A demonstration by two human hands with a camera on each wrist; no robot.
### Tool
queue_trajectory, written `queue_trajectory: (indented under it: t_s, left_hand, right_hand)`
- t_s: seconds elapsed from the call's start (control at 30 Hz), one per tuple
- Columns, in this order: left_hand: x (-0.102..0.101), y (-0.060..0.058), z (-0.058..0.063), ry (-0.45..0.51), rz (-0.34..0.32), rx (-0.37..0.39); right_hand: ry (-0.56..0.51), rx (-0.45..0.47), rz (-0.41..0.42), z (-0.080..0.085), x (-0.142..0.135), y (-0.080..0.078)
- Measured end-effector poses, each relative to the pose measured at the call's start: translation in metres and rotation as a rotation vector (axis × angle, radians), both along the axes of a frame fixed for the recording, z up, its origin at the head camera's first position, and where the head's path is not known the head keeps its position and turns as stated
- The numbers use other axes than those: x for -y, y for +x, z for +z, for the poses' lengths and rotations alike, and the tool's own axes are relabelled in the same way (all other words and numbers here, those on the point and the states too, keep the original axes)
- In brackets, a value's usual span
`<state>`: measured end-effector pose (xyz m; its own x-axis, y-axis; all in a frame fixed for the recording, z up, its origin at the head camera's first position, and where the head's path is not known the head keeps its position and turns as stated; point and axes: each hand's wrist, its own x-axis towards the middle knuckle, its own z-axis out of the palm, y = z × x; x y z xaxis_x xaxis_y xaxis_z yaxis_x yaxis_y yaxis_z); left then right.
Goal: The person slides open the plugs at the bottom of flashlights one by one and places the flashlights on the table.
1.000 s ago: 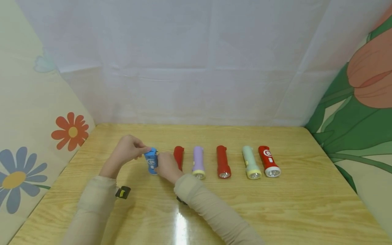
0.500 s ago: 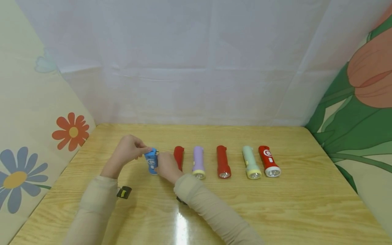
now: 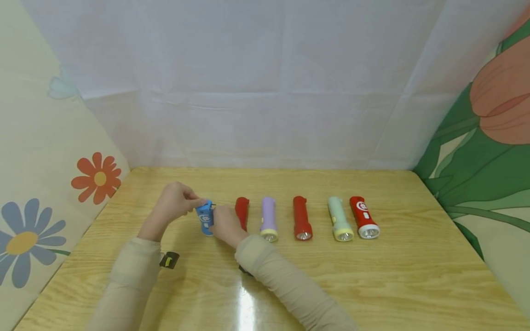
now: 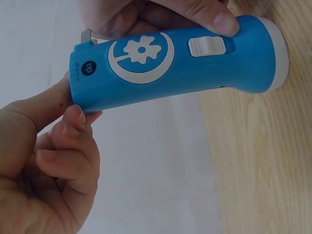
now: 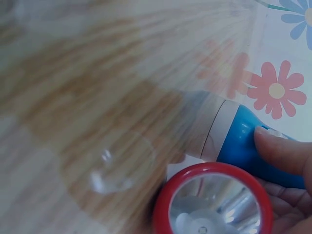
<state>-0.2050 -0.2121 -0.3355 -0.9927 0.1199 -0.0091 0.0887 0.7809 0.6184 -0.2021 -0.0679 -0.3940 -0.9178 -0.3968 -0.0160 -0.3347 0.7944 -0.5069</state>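
Clasping a blue flashlight (image 3: 204, 219) between them, the two hands are at work over the left part of the tabletop (image 3: 393, 276), and what a close hold it is! On one side we have the left hand (image 3: 173, 201), up at the tail end, thumb and fingertips pinching the edge of it. Across from it comes the right hand (image 3: 227, 225), wrapped round the body from the other side, its thumb right beside the white switch (image 4: 207, 46). So the flashlight sits squarely between the hands, tail raised, the white rim (image 4: 279, 53) at its lens end pointing down towards the wood; whether that rim touches the surface, I cannot tell. Look at the left wrist view: a white moon-and-flower emblem (image 4: 141, 53) faces the camera, and a small grey tab (image 4: 86, 36) juts from the tail's edge. Just beside the right hand, partly hidden behind it, lies a red flashlight (image 3: 241, 212), its red-ringed lens (image 5: 213, 202) looming large in the right wrist view. Then the line runs on to the right: a lilac flashlight (image 3: 268, 216), a second red flashlight (image 3: 301, 217), a mint flashlight (image 3: 339, 218), and at the far end a white-rimmed red flashlight (image 3: 363, 216), all lens towards the person.
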Motion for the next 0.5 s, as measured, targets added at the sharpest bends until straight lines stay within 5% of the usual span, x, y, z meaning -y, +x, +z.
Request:
queue_trajectory:
  t_s: [0.5]
  left_hand:
    - [-0.0027,0.0011,0.0007,-0.029,0.007,-0.008]
  right_hand:
    - [-0.005,0.005,-0.004,-0.0032,-0.0002,-0.0012]
